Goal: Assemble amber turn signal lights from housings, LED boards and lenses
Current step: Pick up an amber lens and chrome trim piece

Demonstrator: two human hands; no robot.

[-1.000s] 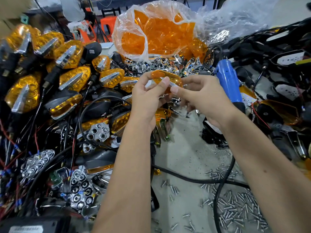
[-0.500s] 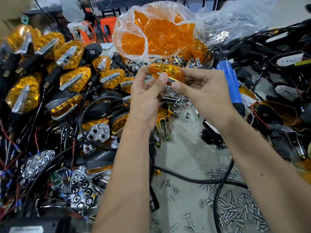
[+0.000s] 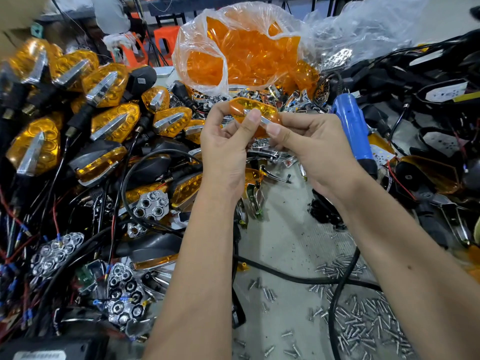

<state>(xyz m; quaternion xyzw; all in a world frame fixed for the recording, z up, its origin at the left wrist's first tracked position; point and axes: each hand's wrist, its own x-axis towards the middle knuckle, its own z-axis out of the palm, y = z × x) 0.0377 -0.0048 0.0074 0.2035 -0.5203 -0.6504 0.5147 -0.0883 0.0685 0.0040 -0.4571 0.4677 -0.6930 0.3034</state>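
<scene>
Hands raised over counter point(image 3: 285, 245), left hand point(image 3: 226, 149) and right hand point(image 3: 311, 149) pinching one amber lens point(image 3: 259, 110) with chrome strip, just before plastic bag point(image 3: 233, 48) of lenses, blue screwdriver point(image 3: 353, 126) beside it, no legible writing.

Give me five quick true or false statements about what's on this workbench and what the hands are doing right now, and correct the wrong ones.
1. Both hands hold one amber lens between them. True: the left hand and the right hand pinch it with a chrome strip across it.
2. The blue power screwdriver is in the right hand. False: it lies on the bench beyond that hand.
3. The clear plastic bag holds amber lenses. True.
4. Loose screws lie at the lower right. True.
5. The finished amber lights are piled on the right. False: they are piled on the left.
</scene>
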